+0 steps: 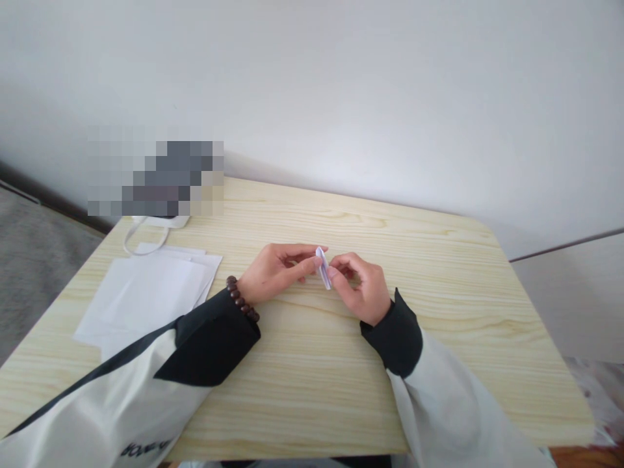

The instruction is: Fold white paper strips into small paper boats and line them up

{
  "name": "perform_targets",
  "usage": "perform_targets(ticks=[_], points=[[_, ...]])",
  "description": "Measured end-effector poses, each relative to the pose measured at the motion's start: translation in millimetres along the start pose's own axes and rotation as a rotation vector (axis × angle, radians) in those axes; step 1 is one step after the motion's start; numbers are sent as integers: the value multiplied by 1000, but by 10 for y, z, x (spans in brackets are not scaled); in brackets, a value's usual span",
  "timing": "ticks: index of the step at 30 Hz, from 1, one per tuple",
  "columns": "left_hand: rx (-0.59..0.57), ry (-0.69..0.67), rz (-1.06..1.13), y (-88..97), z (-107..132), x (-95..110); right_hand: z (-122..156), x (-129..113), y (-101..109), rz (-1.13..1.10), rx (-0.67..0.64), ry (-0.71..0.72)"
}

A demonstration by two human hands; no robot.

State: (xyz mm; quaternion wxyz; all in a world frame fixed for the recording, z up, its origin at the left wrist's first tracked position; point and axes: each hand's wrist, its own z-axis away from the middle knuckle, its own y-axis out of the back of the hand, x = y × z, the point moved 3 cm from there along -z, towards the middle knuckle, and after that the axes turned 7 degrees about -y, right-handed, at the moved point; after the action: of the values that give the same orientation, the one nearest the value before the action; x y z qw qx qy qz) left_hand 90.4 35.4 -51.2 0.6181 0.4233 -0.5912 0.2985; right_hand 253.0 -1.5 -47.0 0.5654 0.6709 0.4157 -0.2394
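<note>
Both my hands meet over the middle of a light wooden table [439, 273]. Between them is a small folded piece of pale paper [323, 266], narrow and standing on edge. My left hand [277, 270] pinches its upper end with thumb and fingers. My right hand [361, 286] pinches its lower end, fingers curled. A brown bead bracelet [241, 299] sits on my left wrist. Both sleeves are white with black cuffs.
A loose stack of white paper sheets [146, 292] lies on the table's left part. Behind it stands a white object with a cord [146, 231], partly blurred out. A plain white wall rises behind the table. The floor shows at far left.
</note>
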Motion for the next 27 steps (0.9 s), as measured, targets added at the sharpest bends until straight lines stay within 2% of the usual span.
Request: perform_targets(ticks=[5, 8, 11, 14, 16, 20, 23, 27], points=[[28, -91, -157, -23, 13, 42, 9, -6, -28, 158, 136, 20], [45, -164, -296, -57, 30, 94, -2, 5, -60, 267, 118, 1], [121, -223, -522, -75, 50, 136, -5, 21, -80, 298, 79, -16], [217, -167, -797, -71, 62, 139, 1, 37, -97, 289, 73, -39], [218, -114, -900, -80, 63, 130, 2, 38, -118, 290, 75, -48], [119, -95, -991, -126, 54, 126, -3, 21, -161, 293, 80, -48], [69, -91, -963, -139, 50, 118, -3, 5, -170, 304, 83, -49], [139, -107, -942, -111, 57, 99, -2, 7, -143, 327, 125, -103]])
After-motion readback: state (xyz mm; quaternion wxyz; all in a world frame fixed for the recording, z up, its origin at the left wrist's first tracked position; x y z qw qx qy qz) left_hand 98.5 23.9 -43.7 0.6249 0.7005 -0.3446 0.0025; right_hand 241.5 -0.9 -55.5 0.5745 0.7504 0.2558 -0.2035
